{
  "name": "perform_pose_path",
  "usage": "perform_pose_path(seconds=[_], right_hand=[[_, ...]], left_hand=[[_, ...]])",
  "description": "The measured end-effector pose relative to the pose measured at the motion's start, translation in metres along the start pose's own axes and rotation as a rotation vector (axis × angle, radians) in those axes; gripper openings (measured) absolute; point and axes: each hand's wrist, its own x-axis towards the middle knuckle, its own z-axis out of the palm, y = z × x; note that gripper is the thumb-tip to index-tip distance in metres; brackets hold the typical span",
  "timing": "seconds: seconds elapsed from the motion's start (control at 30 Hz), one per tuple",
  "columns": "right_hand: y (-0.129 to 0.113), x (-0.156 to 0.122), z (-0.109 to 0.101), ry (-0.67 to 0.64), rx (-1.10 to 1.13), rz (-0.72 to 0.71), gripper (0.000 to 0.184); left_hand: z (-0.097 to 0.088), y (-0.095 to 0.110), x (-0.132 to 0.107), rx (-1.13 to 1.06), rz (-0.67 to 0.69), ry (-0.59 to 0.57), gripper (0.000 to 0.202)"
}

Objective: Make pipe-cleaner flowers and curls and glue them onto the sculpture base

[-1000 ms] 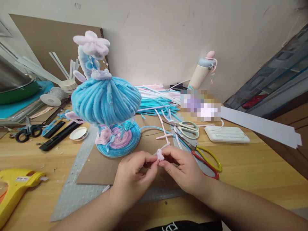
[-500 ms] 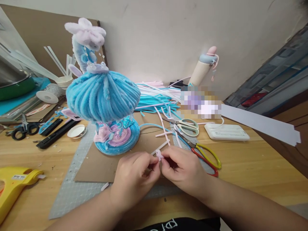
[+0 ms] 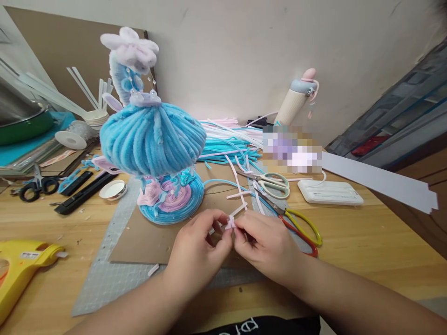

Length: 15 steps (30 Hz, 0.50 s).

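A small pale pink bent pipe cleaner is pinched between my two hands above the brown cardboard. My left hand has thumb and forefinger closed at its left side. From the right, the thumb and fingertips of my right hand press on it. Beyond my left hand stands a blue fuzzy jellyfish-shaped figure, topped by a pale pink flower, on a round blue and pink coiled base. Cut pink pipe cleaner pieces lie just past my fingers.
Green-handled scissors and red-and-yellow-handled scissors lie to the right. A yellow glue gun is at the left front, black scissors behind it. Pipe cleaner bundles, a tumbler and a white power bank stand or lie farther back.
My left thumb and forefinger have shifted slightly around the pink piece, which has turned a little. The whole view has moved slightly; the other things stay in place.
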Motion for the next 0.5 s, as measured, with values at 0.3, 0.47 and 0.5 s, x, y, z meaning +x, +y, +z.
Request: perform_pose_path(seconds=[0.3, 0.47, 0.5], right_hand=[[0.001, 0.000, 0.000, -0.010, 0.027, -0.065, 0.018], [0.003, 0.001, -0.005, -0.027, 0.059, -0.077, 0.016], [0.003, 0.001, -0.006, -0.027, 0.065, -0.083, 0.016]], left_hand=[[-0.004, -0.001, 0.001, 0.034, 0.062, -0.005, 0.004], [-0.010, -0.002, 0.006, -0.022, 0.087, -0.096, 0.007], [-0.011, -0.002, 0.007, -0.037, 0.090, -0.109, 0.007]])
